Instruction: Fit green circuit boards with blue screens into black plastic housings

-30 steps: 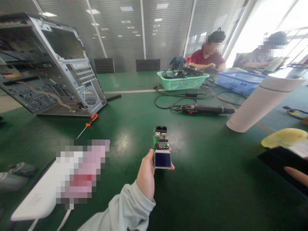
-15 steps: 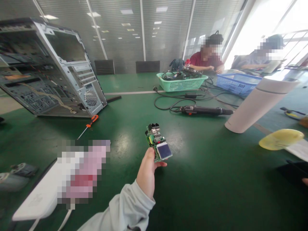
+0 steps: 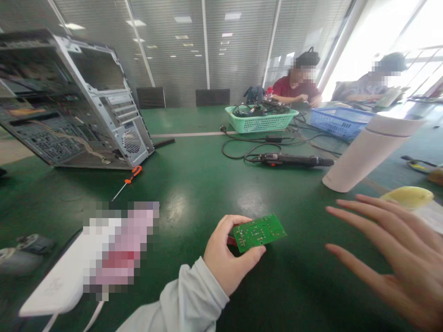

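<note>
My left hand (image 3: 228, 258) grips a small green circuit board (image 3: 260, 231) by its left end, thumb along the near edge and fingers at the far edge. The board's solder side, dotted with joints, faces up; its component side is hidden underneath. Over the right part of the table my right hand (image 3: 391, 258) is spread, fingers apart, with nothing in it. It is apart from the board, in front of a yellow rounded object (image 3: 410, 197).
An opened computer case (image 3: 104, 106) stands at left, an orange-handled screwdriver (image 3: 133, 175) beside it. A white device (image 3: 65, 272) lies nearer. Beyond are a black electric screwdriver (image 3: 294, 159), a pale flask (image 3: 370, 152), a green basket (image 3: 263, 122) of cables, a blue basket (image 3: 341, 121) and two people.
My left hand has turned the circuit board over, from screen and component side to solder side, and shifted it slightly right. My right hand has come in from the right edge, spread.
</note>
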Demonstrator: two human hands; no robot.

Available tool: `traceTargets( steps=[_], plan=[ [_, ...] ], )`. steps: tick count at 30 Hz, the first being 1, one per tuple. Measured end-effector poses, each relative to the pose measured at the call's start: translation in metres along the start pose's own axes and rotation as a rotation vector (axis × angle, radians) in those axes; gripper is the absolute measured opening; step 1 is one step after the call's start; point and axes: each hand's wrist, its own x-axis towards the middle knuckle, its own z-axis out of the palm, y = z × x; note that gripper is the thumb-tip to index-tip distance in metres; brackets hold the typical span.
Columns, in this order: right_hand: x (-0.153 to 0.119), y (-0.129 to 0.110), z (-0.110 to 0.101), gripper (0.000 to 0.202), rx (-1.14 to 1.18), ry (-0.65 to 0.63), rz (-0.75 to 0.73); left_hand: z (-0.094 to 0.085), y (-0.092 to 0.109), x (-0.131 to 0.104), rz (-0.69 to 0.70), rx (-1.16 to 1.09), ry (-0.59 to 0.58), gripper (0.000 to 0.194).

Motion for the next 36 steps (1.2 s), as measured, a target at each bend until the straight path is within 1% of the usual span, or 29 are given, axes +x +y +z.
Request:
traceTargets(
  steps=[2, 3, 4, 6, 10, 14, 16, 18, 20, 21, 22, 23, 25, 26, 27, 29, 30, 33, 36],
  plan=[
    [0.021, -0.025, 0.005, 0.044, 0.075, -0.006, -0.173, -0.001, -0.001, -0.002, 0.060, 0.084, -0.023, 0.033],
    [0.029, -0.033, 0.009, 0.044, 0.115, -0.022, -0.233, -0.001, -0.001, -0.002, 0.091, 0.119, -0.031, 0.033],
    [0.035, -0.039, 0.014, 0.045, 0.156, -0.046, -0.260, -0.001, -0.001, -0.003, 0.124, 0.150, -0.040, 0.033],
    [0.041, -0.044, 0.023, 0.045, 0.241, -0.076, -0.267, -0.002, 0.001, -0.003, 0.191, 0.204, -0.055, 0.035],
    [0.040, -0.043, 0.034, 0.039, 0.383, -0.098, -0.257, -0.004, 0.003, -0.003, 0.295, 0.270, -0.075, 0.037],
    [0.036, -0.047, 0.031, 0.032, 0.455, -0.104, -0.234, -0.005, 0.002, -0.002, 0.339, 0.280, -0.093, 0.036],
    [0.033, -0.051, 0.030, 0.030, 0.526, -0.131, -0.186, -0.004, 0.001, -0.004, 0.335, 0.274, -0.095, 0.038],
    [0.030, -0.055, 0.032, 0.031, 0.637, -0.175, -0.059, -0.004, 0.001, -0.005, 0.258, 0.216, -0.081, 0.050],
    [0.025, -0.058, 0.039, 0.037, 0.818, -0.214, 0.155, -0.003, 0.001, -0.004, 0.122, 0.085, -0.036, 0.067],
    [0.023, -0.060, 0.043, 0.042, 0.939, -0.232, 0.282, -0.002, 0.001, -0.003, 0.055, 0.013, -0.005, 0.072],
    [0.021, -0.061, 0.047, 0.047, 1.076, -0.257, 0.421, -0.002, 0.001, -0.002, 0.004, -0.046, 0.026, 0.071],
    [0.020, -0.062, 0.050, 0.052, 1.229, -0.302, 0.566, -0.002, 0.001, 0.000, -0.029, -0.082, 0.055, 0.067],
    [0.021, -0.062, 0.055, 0.058, 1.565, -0.458, 0.828, -0.003, 0.001, 0.004, -0.068, -0.113, 0.096, 0.055],
    [0.023, -0.062, 0.055, 0.060, 1.722, -0.548, 0.935, -0.003, 0.001, 0.006, -0.080, -0.120, 0.107, 0.051],
    [0.025, -0.062, 0.054, 0.061, 1.855, -0.624, 1.010, -0.003, 0.001, 0.008, -0.093, -0.131, 0.116, 0.049],
    [0.030, -0.062, 0.051, 0.064, 2.025, -0.707, 1.066, -0.004, 0.001, 0.009, -0.107, -0.152, 0.131, 0.047],
    [0.033, -0.062, 0.048, 0.065, 2.054, -0.724, 1.075, -0.004, 0.001, 0.010, -0.110, -0.161, 0.136, 0.045],
    [0.038, -0.061, 0.044, 0.070, 2.031, -0.743, 1.104, -0.004, 0.000, 0.010, -0.113, -0.180, 0.157, 0.042],
    [0.039, -0.056, 0.043, 0.075, 1.931, -0.672, 1.152, -0.004, -0.001, 0.010, -0.110, -0.197, 0.169, 0.039]
  ],
)
